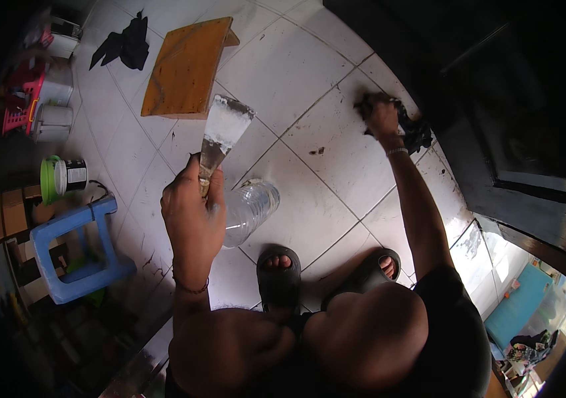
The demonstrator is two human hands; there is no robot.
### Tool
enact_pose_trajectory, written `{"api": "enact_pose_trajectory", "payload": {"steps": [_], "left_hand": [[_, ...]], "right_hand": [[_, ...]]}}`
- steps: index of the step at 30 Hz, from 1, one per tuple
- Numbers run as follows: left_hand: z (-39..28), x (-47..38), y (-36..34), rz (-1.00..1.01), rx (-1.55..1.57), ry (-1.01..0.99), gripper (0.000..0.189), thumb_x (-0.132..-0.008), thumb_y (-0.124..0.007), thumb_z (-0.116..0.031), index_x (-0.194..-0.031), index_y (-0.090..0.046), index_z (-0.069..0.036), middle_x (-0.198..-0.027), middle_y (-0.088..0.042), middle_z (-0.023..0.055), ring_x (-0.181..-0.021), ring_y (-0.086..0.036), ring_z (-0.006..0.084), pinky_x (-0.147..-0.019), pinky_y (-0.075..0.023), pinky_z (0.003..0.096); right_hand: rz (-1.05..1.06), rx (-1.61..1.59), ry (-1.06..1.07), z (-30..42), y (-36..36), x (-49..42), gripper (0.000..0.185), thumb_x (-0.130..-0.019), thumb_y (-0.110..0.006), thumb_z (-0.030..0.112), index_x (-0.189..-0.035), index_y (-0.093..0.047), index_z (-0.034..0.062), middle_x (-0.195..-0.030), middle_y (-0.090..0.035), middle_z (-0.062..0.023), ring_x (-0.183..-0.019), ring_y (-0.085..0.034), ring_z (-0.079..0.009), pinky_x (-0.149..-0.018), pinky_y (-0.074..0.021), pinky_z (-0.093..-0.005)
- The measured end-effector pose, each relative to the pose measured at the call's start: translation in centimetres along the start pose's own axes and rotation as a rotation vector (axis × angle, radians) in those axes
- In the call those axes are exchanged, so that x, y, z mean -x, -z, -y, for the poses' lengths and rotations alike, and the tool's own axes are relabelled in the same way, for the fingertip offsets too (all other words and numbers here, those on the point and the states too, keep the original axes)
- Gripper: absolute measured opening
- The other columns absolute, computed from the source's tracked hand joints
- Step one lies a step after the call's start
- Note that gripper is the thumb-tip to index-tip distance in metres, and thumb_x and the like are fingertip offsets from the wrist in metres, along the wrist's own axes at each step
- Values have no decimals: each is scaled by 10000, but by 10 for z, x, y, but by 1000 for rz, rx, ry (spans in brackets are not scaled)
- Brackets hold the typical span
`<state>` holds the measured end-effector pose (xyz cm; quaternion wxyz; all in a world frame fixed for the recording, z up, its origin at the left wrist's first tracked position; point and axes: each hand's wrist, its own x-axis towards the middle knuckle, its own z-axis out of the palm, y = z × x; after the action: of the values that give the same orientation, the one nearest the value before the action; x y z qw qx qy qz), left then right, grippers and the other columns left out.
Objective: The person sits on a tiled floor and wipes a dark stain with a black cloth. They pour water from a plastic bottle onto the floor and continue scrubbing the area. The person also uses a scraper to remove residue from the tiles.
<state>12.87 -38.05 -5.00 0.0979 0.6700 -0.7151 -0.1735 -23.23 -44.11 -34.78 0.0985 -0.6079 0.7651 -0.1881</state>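
My left hand (193,214) grips the handle of a putty knife (226,124), its broad blade pointing away from me and smeared with white material. Behind and beside that hand a clear plastic bottle (253,209) lies on the tiled floor; its near part is partly covered by my fingers. Out to the right, my right hand (384,118) presses on a crumpled black cloth or plastic (415,130) against the white floor tiles (323,164), close to the base of a dark panel. Dark marks spot the tiles around it.
A small wooden bench (183,69) lies beyond the putty knife, with a black plastic bag (131,45) to its left. At left are a blue plastic stool (41,248), buckets (71,175) and a red basket (23,107). Dark furniture (512,109) borders the right. My sandals (279,278) stand on the floor.
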Motion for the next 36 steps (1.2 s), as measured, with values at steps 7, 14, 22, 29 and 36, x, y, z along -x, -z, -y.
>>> {"api": "enact_pose_trajectory", "payload": {"steps": [7,14,22,29,36], "left_hand": [[-10,-2,-1,-25,11,-38,144,-1006,-603,-153,-1039,-621,-14,-911,-696,212,-855,-657,429,-878,-479,494],[-3,-7,1,14,15,11,162,-1008,-606,-171,-1051,-621,-15,-932,-702,204,-894,-658,426,-887,-472,510],[5,0,1,-14,-5,-27,183,-1000,-621,-180,-1077,-631,-15,-931,-703,218,-899,-662,434,-890,-479,511],[1,-5,2,-12,29,-48,188,-1007,-608,-184,-1070,-628,-8,-915,-699,224,-868,-668,450,-848,-491,520],[0,-2,-1,-10,12,-23,188,-1008,-609,-189,-1072,-628,-13,-916,-700,222,-873,-668,434,-886,-474,512]], "right_hand": [[-44,-111,-62,-29,19,23,121,-894,-722,169,-931,-722,53,-1029,-721,-192,-988,-706,-395,-873,-585,-473],[-239,-132,286,-34,-14,53,195,-909,-703,263,-972,-697,78,-1046,-717,-202,-1042,-678,-440,-936,-550,-527],[-191,-149,260,-16,-9,58,248,-878,-739,289,-923,-715,47,-1062,-717,-191,-966,-706,-416,-840,-587,-497],[-200,-154,187,-20,-5,48,117,-865,-733,132,-904,-726,22,-960,-725,-207,-892,-703,-425,-809,-580,-474],[-214,-139,117,-22,2,41,112,-850,-748,125,-904,-720,31,-951,-726,-200,-899,-702,-414,-816,-580,-473]]}}
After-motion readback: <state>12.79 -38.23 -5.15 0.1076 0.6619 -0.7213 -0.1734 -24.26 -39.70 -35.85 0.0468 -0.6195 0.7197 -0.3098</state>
